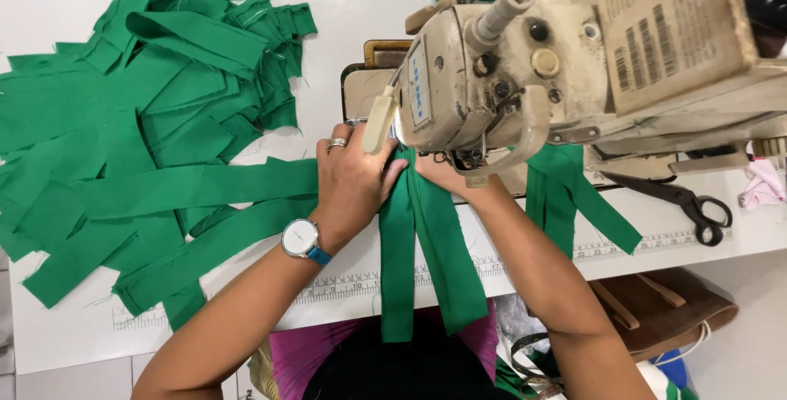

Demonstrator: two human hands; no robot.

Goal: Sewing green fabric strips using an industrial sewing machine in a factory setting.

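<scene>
I'm mid-seam here: my left hand (354, 180) lies flat, fingers spread, pinning the green fabric strip (426, 244) to the bed just left of the sewing machine head (492, 64). My right hand (447, 172) is tucked under the head, fingers hidden, so I cannot tell its grip. The strip runs from under the needle area towards me, over the near table edge (344, 289). Pile of green strips (156, 129) on the left, scissors (680, 199) on the right. Next, I judge, calls for steady, even feeding
</scene>
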